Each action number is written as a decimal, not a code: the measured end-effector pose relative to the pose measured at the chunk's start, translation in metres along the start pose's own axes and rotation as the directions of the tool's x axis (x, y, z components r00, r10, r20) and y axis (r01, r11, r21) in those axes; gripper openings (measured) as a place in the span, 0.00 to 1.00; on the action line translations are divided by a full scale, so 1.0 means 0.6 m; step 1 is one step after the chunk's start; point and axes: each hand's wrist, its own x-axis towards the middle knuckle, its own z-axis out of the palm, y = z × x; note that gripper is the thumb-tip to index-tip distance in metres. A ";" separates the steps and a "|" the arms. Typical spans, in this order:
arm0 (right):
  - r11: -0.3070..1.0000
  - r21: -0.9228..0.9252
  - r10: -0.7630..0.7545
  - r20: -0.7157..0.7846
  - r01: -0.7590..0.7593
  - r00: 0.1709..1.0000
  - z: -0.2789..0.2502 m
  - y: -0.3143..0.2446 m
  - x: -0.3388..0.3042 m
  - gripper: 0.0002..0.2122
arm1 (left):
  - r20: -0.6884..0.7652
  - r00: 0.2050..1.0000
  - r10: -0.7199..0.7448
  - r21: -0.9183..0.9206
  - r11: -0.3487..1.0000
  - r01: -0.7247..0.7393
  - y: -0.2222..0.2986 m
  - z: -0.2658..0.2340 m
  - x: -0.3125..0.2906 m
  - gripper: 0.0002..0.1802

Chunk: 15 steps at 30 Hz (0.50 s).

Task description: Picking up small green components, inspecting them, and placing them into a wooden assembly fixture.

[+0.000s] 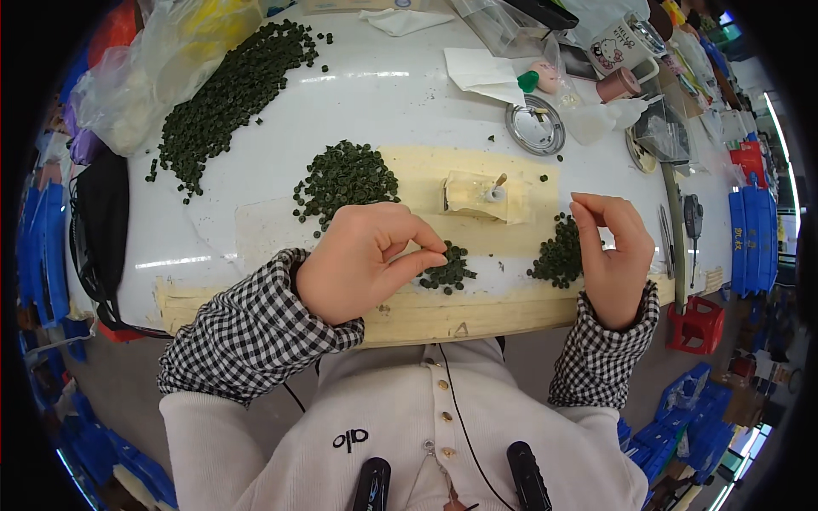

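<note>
Head view: left hand over the front of the bench, thumb and index tips together in a pinch at the edge of a small pile of dark green bits. Can't tell if a bit is between the tips.

Right hand raised at the right pile, same green bits, just beside it. Thumb and index tips also together; can't tell if anything is in the pinch.

Block sits between the hands, farther back, on a yellow sheet; wrapped in pale tape, short brown-tipped peg standing on it. Neither hand touches it.

Medium pile of the bits behind the left hand, partly at the sheet's left edge. Biggest pile back left, long and spread, next to a clear plastic bag. A few loose bits scattered.

Back right: round metal lid, white tissue, mug, pinkish jar. Tweezers right of the right hand, near the bench's right side. Black bag at the far left. Checked sleeves on both forearms. Red stool down right, blue bins beyond the bench.
</note>
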 end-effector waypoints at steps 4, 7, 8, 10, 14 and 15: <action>0.977 -0.206 -0.042 0.105 0.063 0.994 0.002 0.026 -0.009 0.03 | 0.052 0.999 0.007 0.047 0.999 -0.009 -0.011 0.004 -0.001 0.06; 0.976 -0.208 -0.040 0.146 0.070 0.988 0.013 0.033 -0.009 0.03 | 0.081 0.994 -0.077 0.039 0.996 0.075 -0.004 -0.002 -0.001 0.05; 0.974 -0.215 -0.041 0.151 0.073 0.988 0.014 0.034 -0.008 0.03 | 0.094 0.985 -0.147 0.007 0.989 0.147 0.003 -0.006 0.002 0.05; 0.970 -0.229 -0.042 0.161 0.079 0.986 0.015 0.037 -0.007 0.03 | 0.113 0.967 -0.228 -0.133 0.961 0.242 0.003 -0.008 0.005 0.05; 0.973 -0.218 -0.033 0.190 0.075 0.981 0.018 0.035 -0.003 0.04 | 0.182 0.948 -0.260 -0.280 0.911 0.303 0.003 -0.013 0.006 0.06; 0.974 -0.216 -0.026 0.200 0.070 0.979 0.018 0.037 -0.004 0.04 | 0.223 0.942 -0.251 -0.215 0.930 0.299 0.004 -0.013 0.006 0.06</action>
